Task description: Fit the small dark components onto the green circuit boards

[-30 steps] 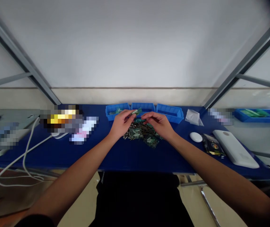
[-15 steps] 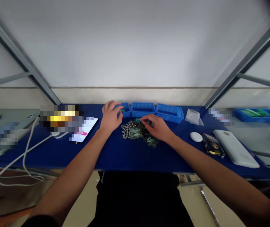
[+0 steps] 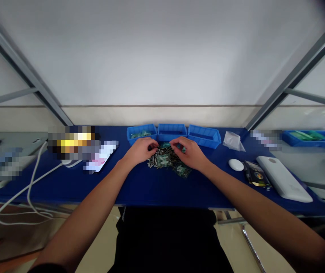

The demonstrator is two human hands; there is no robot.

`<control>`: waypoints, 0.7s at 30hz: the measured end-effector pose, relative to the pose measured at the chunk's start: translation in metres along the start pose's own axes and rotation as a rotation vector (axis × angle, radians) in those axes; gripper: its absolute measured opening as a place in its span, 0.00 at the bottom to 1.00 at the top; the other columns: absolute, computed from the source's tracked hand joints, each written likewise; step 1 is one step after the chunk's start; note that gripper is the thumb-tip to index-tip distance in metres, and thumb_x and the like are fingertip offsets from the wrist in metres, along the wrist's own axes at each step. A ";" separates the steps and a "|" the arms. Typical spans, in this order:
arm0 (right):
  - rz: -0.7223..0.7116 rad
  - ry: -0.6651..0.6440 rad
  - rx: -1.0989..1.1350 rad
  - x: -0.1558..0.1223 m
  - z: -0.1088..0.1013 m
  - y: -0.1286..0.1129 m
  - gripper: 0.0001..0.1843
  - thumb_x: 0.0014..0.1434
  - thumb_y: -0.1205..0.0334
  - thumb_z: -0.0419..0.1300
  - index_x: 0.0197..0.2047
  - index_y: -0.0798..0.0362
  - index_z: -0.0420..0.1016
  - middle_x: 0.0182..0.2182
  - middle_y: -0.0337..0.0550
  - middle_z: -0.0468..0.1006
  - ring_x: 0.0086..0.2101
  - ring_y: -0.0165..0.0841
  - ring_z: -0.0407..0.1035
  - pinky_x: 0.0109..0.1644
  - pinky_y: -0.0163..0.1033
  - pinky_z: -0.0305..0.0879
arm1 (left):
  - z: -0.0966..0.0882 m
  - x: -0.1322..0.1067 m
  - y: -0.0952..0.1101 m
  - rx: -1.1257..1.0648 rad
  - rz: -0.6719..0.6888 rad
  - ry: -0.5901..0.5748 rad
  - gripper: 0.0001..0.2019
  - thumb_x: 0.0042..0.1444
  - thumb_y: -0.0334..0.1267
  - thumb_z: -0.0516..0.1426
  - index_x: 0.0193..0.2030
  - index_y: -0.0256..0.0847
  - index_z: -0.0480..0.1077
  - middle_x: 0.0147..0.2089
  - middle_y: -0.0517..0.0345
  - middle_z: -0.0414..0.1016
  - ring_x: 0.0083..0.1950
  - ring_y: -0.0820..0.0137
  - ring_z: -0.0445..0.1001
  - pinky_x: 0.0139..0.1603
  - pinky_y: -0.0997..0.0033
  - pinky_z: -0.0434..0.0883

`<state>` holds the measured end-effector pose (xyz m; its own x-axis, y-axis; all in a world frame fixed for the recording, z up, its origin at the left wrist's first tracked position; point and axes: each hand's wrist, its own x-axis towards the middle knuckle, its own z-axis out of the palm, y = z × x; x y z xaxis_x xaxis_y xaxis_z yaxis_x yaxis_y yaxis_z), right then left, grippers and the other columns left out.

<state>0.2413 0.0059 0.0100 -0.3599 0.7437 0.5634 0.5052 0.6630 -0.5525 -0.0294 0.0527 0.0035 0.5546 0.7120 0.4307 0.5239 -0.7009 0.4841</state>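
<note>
A mixed pile of small parts (image 3: 162, 160) lies on the blue table, with silvery metal pieces at its left and green pieces and thin pins at its right. At the pile's upper left edge, my left hand (image 3: 143, 149) has thumb and fingers drawn together in a pinch; whatever is between the tips is too small to make out. Over the right side of the pile, my right hand (image 3: 190, 152) is closed in a pinch too, its contents hidden. Behind the left hand stands a blue bin (image 3: 127, 133) with small green pieces in it.
Beside it stand a middle blue bin (image 3: 172, 137) and a right blue bin (image 3: 204, 140). Rightward lie a clear plastic bag (image 3: 232, 140), a round white case (image 3: 236, 164), a dark packet (image 3: 255, 173) and a white power bank (image 3: 283, 179). A lit phone (image 3: 105, 153) lies left, near white cables (image 3: 29, 188).
My left hand has come down and right from the left bin to the pile, its fingers closing from spread. My right hand has stayed nearly still over the pile.
</note>
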 end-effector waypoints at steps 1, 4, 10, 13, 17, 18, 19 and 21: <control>-0.004 0.000 -0.005 0.000 0.000 0.000 0.09 0.73 0.59 0.58 0.50 0.47 0.80 0.43 0.46 0.83 0.41 0.40 0.77 0.46 0.46 0.74 | 0.000 0.000 0.001 -0.017 -0.032 0.003 0.06 0.61 0.34 0.62 0.43 0.42 0.82 0.41 0.54 0.84 0.36 0.67 0.81 0.40 0.67 0.77; -0.016 0.006 -0.018 0.000 0.000 -0.001 0.09 0.73 0.59 0.58 0.49 0.48 0.79 0.42 0.47 0.83 0.41 0.39 0.78 0.45 0.45 0.75 | -0.001 0.001 0.005 -0.051 -0.112 0.020 0.05 0.59 0.32 0.64 0.41 0.42 0.81 0.40 0.56 0.84 0.38 0.67 0.82 0.43 0.66 0.78; -0.026 0.011 -0.030 0.000 0.001 -0.001 0.09 0.73 0.60 0.58 0.50 0.48 0.79 0.42 0.46 0.83 0.40 0.39 0.78 0.45 0.45 0.77 | 0.001 0.005 0.012 -0.206 -0.202 0.120 0.05 0.57 0.33 0.68 0.40 0.42 0.80 0.39 0.56 0.85 0.38 0.66 0.83 0.44 0.64 0.80; -0.023 0.007 0.016 -0.001 0.002 -0.002 0.11 0.73 0.59 0.59 0.54 0.47 0.79 0.43 0.46 0.83 0.41 0.38 0.80 0.46 0.44 0.78 | 0.010 0.006 0.019 -0.422 -0.193 0.158 0.08 0.56 0.37 0.69 0.42 0.41 0.79 0.42 0.54 0.85 0.42 0.65 0.85 0.49 0.62 0.81; -0.016 -0.010 0.130 -0.001 0.001 -0.006 0.13 0.71 0.56 0.63 0.57 0.45 0.80 0.45 0.45 0.84 0.42 0.38 0.81 0.47 0.44 0.81 | 0.026 0.006 0.031 -0.707 -0.142 0.072 0.12 0.58 0.40 0.69 0.46 0.40 0.76 0.44 0.51 0.85 0.45 0.64 0.86 0.51 0.61 0.82; -0.008 -0.005 0.144 -0.001 0.000 -0.007 0.12 0.71 0.55 0.64 0.55 0.45 0.81 0.44 0.45 0.84 0.41 0.37 0.81 0.47 0.44 0.81 | 0.028 0.007 0.032 -0.748 -0.147 0.057 0.12 0.58 0.40 0.70 0.46 0.40 0.76 0.44 0.51 0.86 0.46 0.63 0.86 0.51 0.61 0.82; 0.004 0.005 0.156 -0.001 0.000 -0.007 0.11 0.71 0.55 0.64 0.53 0.45 0.82 0.43 0.45 0.84 0.41 0.37 0.81 0.47 0.45 0.81 | 0.031 0.007 0.033 -0.787 -0.162 0.045 0.13 0.58 0.41 0.70 0.46 0.41 0.75 0.44 0.50 0.86 0.46 0.63 0.86 0.51 0.60 0.81; 0.035 0.020 0.197 0.000 -0.002 -0.006 0.09 0.70 0.55 0.65 0.50 0.45 0.83 0.43 0.44 0.84 0.40 0.37 0.81 0.48 0.46 0.82 | 0.033 0.008 0.032 -0.850 -0.198 0.045 0.15 0.58 0.42 0.71 0.47 0.40 0.74 0.45 0.50 0.86 0.47 0.63 0.86 0.52 0.61 0.81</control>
<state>0.2394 0.0018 0.0142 -0.3286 0.7657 0.5529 0.3527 0.6425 -0.6803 0.0129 0.0346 -0.0024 0.4691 0.8308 0.2994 -0.0618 -0.3073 0.9496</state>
